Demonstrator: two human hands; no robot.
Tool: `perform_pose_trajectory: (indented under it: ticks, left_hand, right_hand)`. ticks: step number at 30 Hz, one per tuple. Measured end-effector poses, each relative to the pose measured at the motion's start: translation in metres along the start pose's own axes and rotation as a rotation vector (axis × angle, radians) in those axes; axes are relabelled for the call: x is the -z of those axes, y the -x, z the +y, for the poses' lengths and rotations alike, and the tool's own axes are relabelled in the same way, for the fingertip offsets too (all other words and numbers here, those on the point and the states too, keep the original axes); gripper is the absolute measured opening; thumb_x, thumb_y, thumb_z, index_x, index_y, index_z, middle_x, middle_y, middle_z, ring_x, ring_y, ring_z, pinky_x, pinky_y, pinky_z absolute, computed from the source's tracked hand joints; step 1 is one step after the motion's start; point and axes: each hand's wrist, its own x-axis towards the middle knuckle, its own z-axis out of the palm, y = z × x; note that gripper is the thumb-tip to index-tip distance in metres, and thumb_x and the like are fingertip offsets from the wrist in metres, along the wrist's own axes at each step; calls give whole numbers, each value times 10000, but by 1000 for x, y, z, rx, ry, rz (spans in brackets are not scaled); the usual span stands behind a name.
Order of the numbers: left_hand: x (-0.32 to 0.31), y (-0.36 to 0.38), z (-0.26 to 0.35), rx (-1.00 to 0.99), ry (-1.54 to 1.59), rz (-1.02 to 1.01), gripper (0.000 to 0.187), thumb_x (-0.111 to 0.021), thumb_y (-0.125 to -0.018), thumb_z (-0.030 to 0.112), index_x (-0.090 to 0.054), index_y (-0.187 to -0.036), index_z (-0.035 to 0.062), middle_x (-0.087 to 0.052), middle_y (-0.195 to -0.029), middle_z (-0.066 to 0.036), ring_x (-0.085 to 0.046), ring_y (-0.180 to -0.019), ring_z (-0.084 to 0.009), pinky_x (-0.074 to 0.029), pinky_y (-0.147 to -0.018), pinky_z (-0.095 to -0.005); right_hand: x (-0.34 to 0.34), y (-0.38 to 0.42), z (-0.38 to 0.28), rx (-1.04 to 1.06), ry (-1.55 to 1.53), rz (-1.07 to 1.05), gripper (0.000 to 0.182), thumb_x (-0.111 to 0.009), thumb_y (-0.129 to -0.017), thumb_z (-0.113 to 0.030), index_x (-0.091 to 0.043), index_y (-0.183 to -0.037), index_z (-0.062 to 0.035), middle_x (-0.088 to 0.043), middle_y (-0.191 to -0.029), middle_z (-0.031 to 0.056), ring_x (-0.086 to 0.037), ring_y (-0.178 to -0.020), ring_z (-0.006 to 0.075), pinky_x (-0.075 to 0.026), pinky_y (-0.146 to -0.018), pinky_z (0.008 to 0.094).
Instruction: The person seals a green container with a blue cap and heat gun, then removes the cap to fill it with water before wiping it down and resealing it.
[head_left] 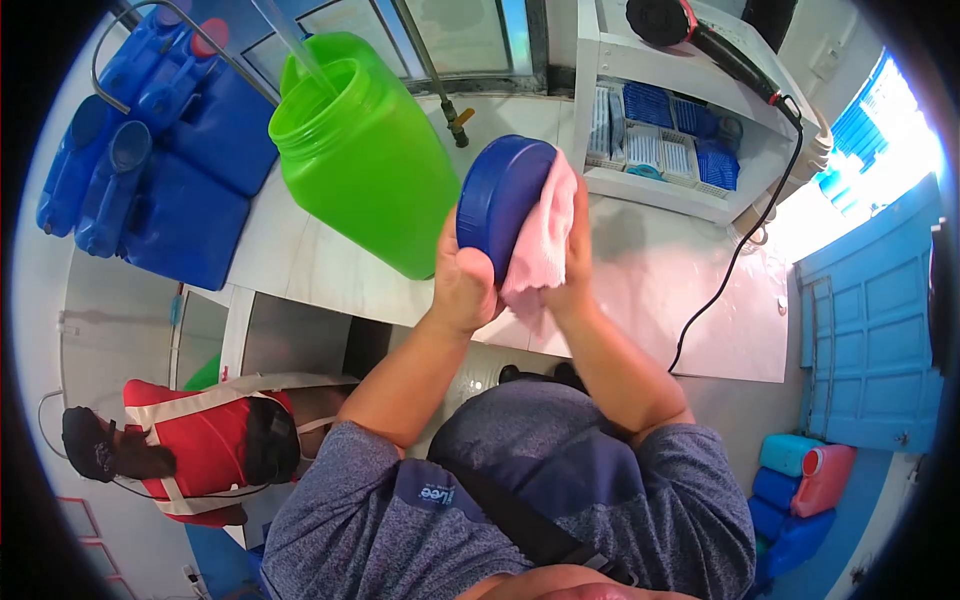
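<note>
My left hand [466, 284] is wrapped round the near-left edge of a large round blue lid [493, 195], held tilted above the counter. A pink cloth [541, 235] lies against the lid's right side. My right hand [578, 268] is closed on the cloth and presses it to the lid; its fingers are partly hidden behind the cloth. Just left of my hands, a bright green jug [365, 170] stands on the counter with its wide mouth uncovered. A clear tube [295, 45] runs down into that mouth.
Blue jerrycans [190, 190] stand at the left end of the white counter [660, 290]. A pipe with a yellow valve [460, 122] rises behind. On the right, a shelf [655, 200] holds baskets, with a corded black tool [715, 50] on top. A bag [200, 450] hangs lower left.
</note>
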Motion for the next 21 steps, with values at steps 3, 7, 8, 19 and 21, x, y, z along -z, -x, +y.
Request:
perform_pose_trajectory:
  ticks: [3,7,8,19,21]
  left_hand:
    - [2,-4,2,-55,-78,-6,1008,-725,-788,641,-351,-1472,2,-500,-1436,-151,-529,-1298,-279,-435,-1099,-424]
    - [13,6,8,142,-223,-219,591,-670,-966,398,-487,-1385,23,-550,-1034,26,-503,-953,-45,-444,-790,-203]
    - [12,10,8,143,-224,-217,591,-670,-966,398,-487,-1385,23,-550,-1034,26,-503,-953,-45,-444,-790,-203]
    - [21,-8,-23,298,963,-173,1195,-292,-746,958,-246,-1550,76,-423,-1507,-139,-449,-1370,-309,-349,-1141,-529]
    - [21,-7,-8,281,795,-100,1176,-302,-762,947,-244,-1547,74,-421,-1508,-141,-451,-1366,-320,-350,-1135,-548]
  right_hand:
    - [-20,27,-2,-84,-16,115,759,-565,-970,-501,-281,-1509,-47,-446,-1447,111,-442,-1328,234,-320,-1141,382]
    - [7,9,2,-542,-485,221,521,-518,-984,-485,-455,-1317,-90,-557,-1221,92,-562,-1131,234,-462,-994,386]
    - [8,-13,-23,-594,-474,268,421,-511,-972,-457,-558,-1168,-88,-605,-1065,91,-613,-1002,225,-509,-910,382]
    - [-9,12,-39,321,966,-450,450,-658,-802,-253,-653,-1242,-157,-345,-1558,193,-271,-1457,426,-172,-1184,592]
    - [2,27,-29,359,1010,-443,481,-664,-812,-282,-635,-1277,-164,-291,-1584,206,-220,-1476,441,-150,-1190,595]
